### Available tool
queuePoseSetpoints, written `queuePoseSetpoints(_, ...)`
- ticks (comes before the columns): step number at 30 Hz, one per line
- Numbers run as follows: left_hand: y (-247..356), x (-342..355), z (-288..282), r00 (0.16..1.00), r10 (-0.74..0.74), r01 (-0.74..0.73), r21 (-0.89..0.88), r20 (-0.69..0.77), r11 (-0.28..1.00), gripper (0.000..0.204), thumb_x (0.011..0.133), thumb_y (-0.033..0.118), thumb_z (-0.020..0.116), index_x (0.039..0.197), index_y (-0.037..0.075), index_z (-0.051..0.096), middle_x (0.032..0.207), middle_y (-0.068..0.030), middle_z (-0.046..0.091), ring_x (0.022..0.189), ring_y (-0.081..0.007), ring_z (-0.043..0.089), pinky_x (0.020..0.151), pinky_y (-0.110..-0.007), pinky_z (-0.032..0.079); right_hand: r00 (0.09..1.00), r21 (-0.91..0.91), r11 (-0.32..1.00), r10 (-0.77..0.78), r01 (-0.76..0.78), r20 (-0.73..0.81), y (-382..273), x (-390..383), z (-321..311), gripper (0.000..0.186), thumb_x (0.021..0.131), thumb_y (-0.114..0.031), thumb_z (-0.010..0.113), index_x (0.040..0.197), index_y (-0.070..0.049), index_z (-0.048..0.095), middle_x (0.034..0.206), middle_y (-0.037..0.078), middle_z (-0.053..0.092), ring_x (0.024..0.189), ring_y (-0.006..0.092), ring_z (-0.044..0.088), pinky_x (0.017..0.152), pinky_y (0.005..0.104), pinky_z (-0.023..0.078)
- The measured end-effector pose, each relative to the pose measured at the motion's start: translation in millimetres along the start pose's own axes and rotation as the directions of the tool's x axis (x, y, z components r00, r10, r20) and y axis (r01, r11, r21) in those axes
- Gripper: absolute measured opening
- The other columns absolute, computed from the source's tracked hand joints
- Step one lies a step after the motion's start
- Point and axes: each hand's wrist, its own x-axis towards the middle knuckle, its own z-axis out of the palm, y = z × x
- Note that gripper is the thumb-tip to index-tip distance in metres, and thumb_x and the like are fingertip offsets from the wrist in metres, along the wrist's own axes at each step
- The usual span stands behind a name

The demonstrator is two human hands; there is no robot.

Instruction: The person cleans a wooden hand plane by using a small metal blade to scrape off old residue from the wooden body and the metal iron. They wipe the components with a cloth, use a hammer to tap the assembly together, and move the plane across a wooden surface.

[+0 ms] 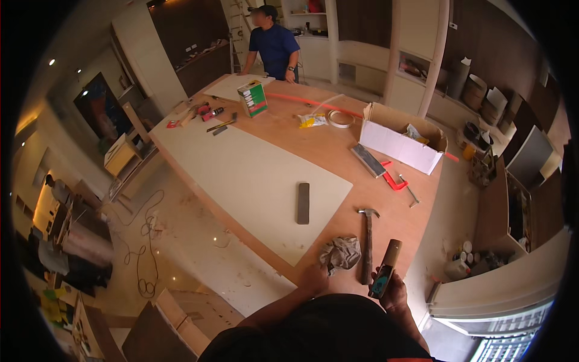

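In my right hand (395, 292) is a dark, oblong block-like tool (384, 271) with a teal patch and a brown upper end, held tilted over the table's near right corner; I cannot make out its exact kind. My left hand (315, 280) rests at the near table edge, against a crumpled grey-brown wad of cloth or paper (341, 253); its fingers are hidden. Between the wad and my right hand lies a claw hammer (368, 244), head away from me. Farther in, a dark rectangular block (303, 203) sits on a pale board (241, 181).
A brown work table (338, 145) carries a red clamp (395, 179), a grey block (368, 160), an open carton (401, 145), a tape roll (341, 119), a green-and-white box (252, 99) and a drill (212, 113). At the far end stands a person (274, 48). A cable (146, 241) trails on the floor.
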Motion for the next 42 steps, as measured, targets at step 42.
queuePoseSetpoints(42,155.1,-21.9,-162.7,0.844,0.519,-0.533,-0.326,-0.135,0.781,0.011,0.089,0.012,0.074,0.091,0.003,0.068,0.087,-0.0123,0.059,0.074,-0.0307,0.066,0.064,-0.042,0.055,0.971,-0.305,0.933,0.227,-0.193,0.080,18.9,13.7,76.2,0.044,0.106,-0.040,0.049,0.131,-0.005,0.057,0.117,0.013,0.068,0.104,0.0285,0.068,0.092,0.0449,0.056)
